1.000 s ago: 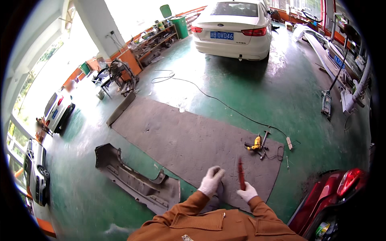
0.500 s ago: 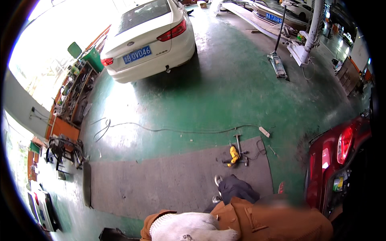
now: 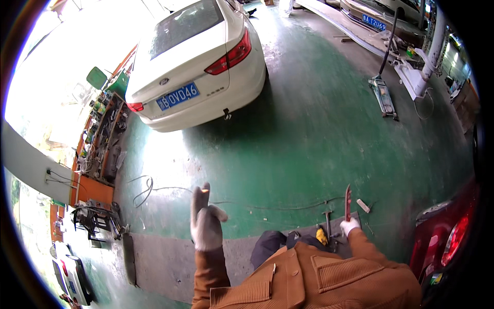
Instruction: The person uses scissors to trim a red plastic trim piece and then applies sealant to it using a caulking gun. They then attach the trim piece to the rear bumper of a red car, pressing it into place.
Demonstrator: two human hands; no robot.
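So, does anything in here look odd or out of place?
Two things: the dark cable lies loose across the green floor, looping untidily near its left end, rather than coiled away; and a small dark piece sticks out at the rear bumper of the white car, breaking its smooth line.

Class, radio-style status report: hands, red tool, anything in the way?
Left hand held out, grip unclear. Right hand gripping red tool, pointing away from body. Drill and hammer lying nearby; nothing seen blocking.
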